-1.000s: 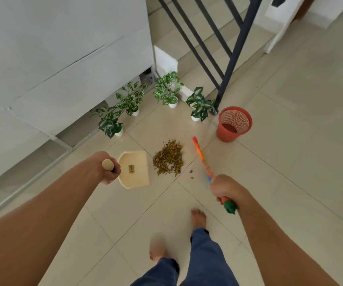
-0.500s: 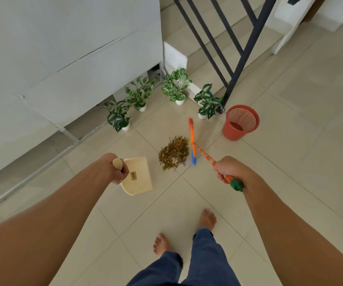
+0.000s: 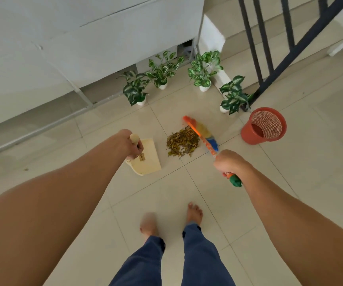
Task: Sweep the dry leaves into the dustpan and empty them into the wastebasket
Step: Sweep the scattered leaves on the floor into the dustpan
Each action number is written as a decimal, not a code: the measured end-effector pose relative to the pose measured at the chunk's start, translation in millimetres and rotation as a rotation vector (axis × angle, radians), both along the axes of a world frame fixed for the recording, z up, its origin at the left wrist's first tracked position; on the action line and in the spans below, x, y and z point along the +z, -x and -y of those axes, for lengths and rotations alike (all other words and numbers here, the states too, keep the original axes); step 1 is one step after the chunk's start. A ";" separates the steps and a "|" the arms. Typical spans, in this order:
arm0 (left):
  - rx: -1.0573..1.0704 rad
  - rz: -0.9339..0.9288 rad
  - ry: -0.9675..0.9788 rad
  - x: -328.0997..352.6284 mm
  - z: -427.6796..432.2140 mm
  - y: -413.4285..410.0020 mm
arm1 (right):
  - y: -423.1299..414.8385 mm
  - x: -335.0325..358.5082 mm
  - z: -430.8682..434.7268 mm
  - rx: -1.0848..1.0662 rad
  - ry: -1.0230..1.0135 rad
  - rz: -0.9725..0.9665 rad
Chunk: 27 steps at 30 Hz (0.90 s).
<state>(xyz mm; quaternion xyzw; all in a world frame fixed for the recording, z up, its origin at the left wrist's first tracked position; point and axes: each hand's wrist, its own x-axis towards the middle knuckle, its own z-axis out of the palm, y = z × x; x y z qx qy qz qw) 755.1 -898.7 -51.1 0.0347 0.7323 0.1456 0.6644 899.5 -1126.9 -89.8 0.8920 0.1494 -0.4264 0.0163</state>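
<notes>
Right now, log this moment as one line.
left hand grips dustpan | right hand grips broom beside dry leaves | leaves not yet in dustpan | wastebasket upright

A small tan label (image 3: 141,157) sits on the dustpan (image 3: 150,166) — its print unreadable.

Showed a floor (image 3: 310,153) of pale tiles, smooth and glossy, with faint reflections. Showed a matt cream dustpan (image 3: 150,162), plastic by the look, on a light wooden handle, and a broom (image 3: 206,143) with a shiny orange plastic stick. Added dry, crinkled leaves (image 3: 183,144), a red plastic mesh wastebasket (image 3: 251,135) and a dark painted metal railing (image 3: 290,57).
</notes>
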 end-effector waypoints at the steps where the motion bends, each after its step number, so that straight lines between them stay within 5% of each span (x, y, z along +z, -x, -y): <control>1: -0.022 0.031 0.010 3.7 -16.2 -12.4 | -3.7 2.0 6.7 0.025 0.011 0.007; 11: -0.188 -0.116 0.014 -51.1 -19.2 -58.1 | -48.6 5.8 44.8 0.108 -0.048 0.035; 14: -0.522 -0.357 0.161 -136.3 55.0 1.9 | -65.6 -4.9 44.7 0.027 -0.060 -0.005; 15: -0.623 -0.397 0.067 -172.5 104.2 28.3 | -70.9 -6.5 45.8 0.017 -0.067 -0.008; 18: -0.678 -0.486 0.050 -248.8 175.5 86.7 | -82.3 -6.9 51.1 -0.047 -0.135 -0.033; 27: -0.790 -0.509 -0.088 -245.4 141.9 92.2 | -111.5 5.4 59.1 -0.424 -0.293 -0.246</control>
